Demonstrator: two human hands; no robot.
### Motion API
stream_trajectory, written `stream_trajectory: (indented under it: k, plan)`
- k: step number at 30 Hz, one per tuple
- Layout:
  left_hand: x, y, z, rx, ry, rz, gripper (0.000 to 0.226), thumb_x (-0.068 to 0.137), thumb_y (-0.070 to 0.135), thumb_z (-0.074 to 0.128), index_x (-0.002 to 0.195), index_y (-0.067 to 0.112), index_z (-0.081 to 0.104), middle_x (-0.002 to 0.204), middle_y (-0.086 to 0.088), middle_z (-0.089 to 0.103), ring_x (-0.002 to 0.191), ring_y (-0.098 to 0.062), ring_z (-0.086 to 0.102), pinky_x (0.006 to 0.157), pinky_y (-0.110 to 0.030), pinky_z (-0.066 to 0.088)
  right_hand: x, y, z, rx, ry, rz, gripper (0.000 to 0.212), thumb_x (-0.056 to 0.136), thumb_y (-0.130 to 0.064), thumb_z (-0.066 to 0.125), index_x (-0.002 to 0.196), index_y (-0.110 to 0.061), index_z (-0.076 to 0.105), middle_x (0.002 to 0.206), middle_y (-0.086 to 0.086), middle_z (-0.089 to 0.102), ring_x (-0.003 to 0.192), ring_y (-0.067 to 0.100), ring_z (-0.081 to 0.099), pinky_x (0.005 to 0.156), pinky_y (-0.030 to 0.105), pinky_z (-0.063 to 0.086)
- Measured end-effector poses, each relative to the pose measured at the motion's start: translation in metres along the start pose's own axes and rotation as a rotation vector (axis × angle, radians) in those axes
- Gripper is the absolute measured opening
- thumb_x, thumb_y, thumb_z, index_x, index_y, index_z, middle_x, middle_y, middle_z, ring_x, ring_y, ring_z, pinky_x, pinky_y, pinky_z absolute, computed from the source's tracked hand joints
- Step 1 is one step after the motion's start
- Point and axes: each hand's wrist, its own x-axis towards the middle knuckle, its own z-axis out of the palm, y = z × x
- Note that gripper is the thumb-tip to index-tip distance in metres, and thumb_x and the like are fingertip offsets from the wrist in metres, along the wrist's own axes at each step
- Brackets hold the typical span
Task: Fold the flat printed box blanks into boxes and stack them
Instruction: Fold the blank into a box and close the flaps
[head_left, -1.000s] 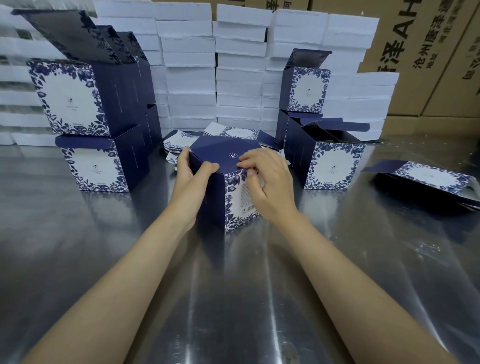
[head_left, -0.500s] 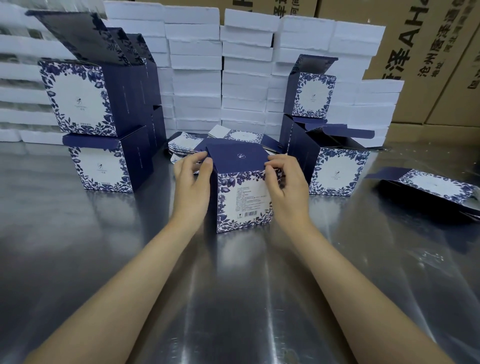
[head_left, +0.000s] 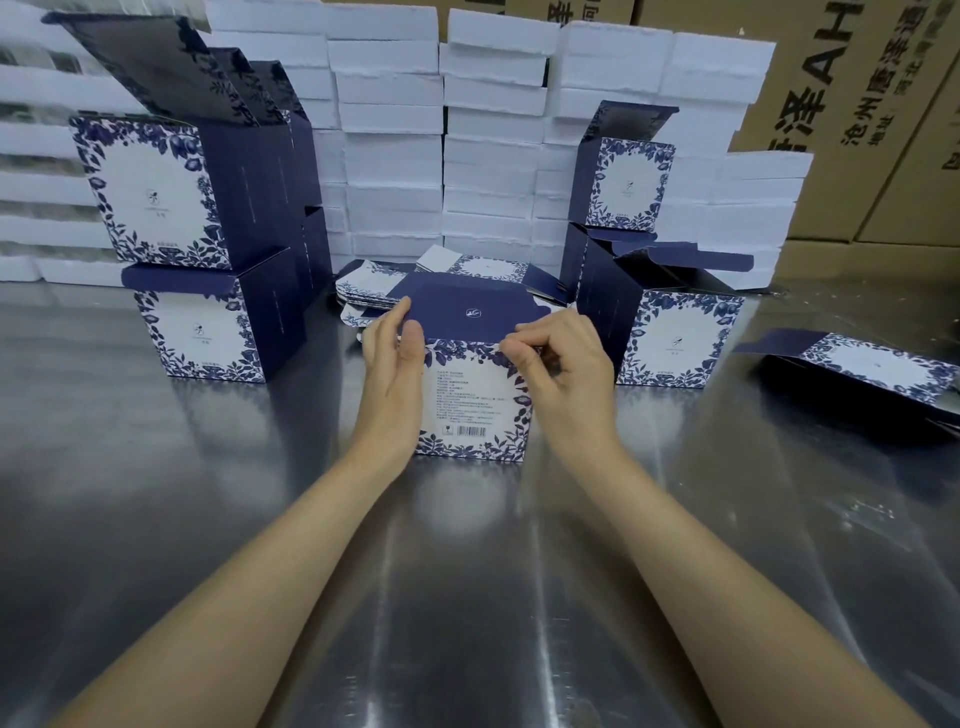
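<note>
A navy and white floral box (head_left: 475, 400) stands on the steel table (head_left: 156, 519) in front of me, its barcode side facing me and its navy lid (head_left: 462, 312) down on top. My left hand (head_left: 392, 379) holds the box's left side, fingers up at the lid's left edge. My right hand (head_left: 566, 379) pinches the lid's front right corner with curled fingers. Behind the box lies a pile of flat printed blanks (head_left: 374, 291).
Folded boxes are stacked at the left (head_left: 171, 249) and at the right (head_left: 670, 332), some with lids up. A partly folded blank (head_left: 872, 374) lies at the far right. White foam slabs (head_left: 395, 156) and brown cartons (head_left: 841, 104) line the back.
The box has been turned from corner-on to barcode side facing me. My right hand has shifted from the lid top to its front right corner; my left hand slid to the box's left side.
</note>
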Motion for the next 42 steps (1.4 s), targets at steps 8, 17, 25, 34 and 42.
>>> stream_trajectory:
  k: [8,17,25,34,42]
  plan:
    - [0.01,-0.001,-0.016,0.025,0.175,0.063,0.03,0.102,0.03,0.045,0.128,0.017,0.052,0.129,0.003,0.041,0.11,0.001,0.048,0.099,-0.011,0.036,0.002,-0.014,-0.005,-0.158,-0.195,-0.378,0.02,0.09,-0.021,0.059,0.097,-0.008,0.072,0.097,0.003,0.066,0.1,0.024,0.058,0.093,0.038,0.041]
    - [-0.003,0.004,0.014,-0.105,-0.147,0.001,0.039,0.104,0.028,0.04,0.143,0.03,0.038,0.153,0.025,0.011,0.106,0.041,0.024,0.086,0.007,0.026,-0.008,-0.02,0.008,-0.183,-0.199,-0.198,0.028,0.085,-0.006,0.059,0.113,-0.007,0.06,0.111,0.001,0.065,0.106,0.017,0.054,0.094,0.029,0.037]
    - [0.0,0.015,0.011,0.092,-0.132,0.049,0.034,0.101,0.015,0.036,0.099,0.042,0.056,0.152,0.013,0.026,0.116,0.035,0.019,0.083,0.01,0.018,0.006,-0.006,-0.002,-0.399,-0.136,-0.252,0.021,0.087,-0.019,0.047,0.097,-0.011,0.064,0.093,0.0,0.063,0.091,0.02,0.053,0.085,0.031,0.032]
    - [0.0,0.015,-0.001,0.143,-0.066,0.212,0.031,0.103,0.011,0.037,0.102,0.028,0.062,0.155,0.012,0.027,0.14,0.006,0.023,0.109,-0.011,0.02,0.006,0.005,-0.029,-0.178,-0.167,-0.176,0.034,0.086,-0.022,0.041,0.101,-0.006,0.067,0.1,0.004,0.064,0.096,0.021,0.052,0.087,0.039,0.039]
    - [0.01,0.01,-0.013,0.203,0.223,0.211,0.016,0.102,0.014,0.044,0.103,0.02,0.058,0.118,0.003,0.048,0.104,0.001,0.05,0.089,-0.008,0.037,0.003,-0.011,-0.01,-0.182,-0.256,-0.271,0.021,0.088,-0.022,0.065,0.105,-0.012,0.071,0.107,-0.002,0.069,0.094,0.027,0.056,0.085,0.042,0.042]
